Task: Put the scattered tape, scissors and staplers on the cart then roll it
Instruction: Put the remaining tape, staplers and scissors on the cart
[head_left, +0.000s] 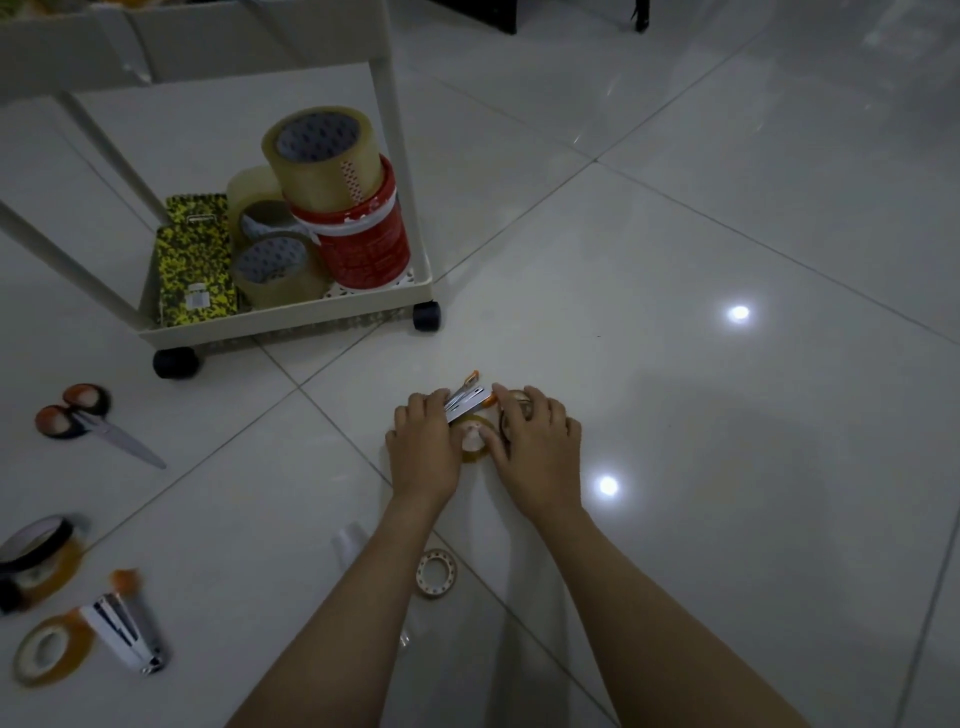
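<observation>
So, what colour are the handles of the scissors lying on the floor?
Orange with black trim; the scissors show only in the head view, left of both hands.

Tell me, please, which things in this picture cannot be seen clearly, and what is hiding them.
Head view only:
- Small tape roll: partly covered by the left hand and right hand.
- Stapler between the hands: fingers hide its body.
- Cart: upper shelves cut off by the top edge.
- Black tape roll: blurred, cut by the left edge.
- Red tub: print too small to read.

Three clear tape rolls (291, 218) in the cart at 11 o'clock, one red tub (363, 244), two patterned packs (195, 260), one pair of scissors (88, 421) at 9 o'clock, two staplers (124, 642).
</observation>
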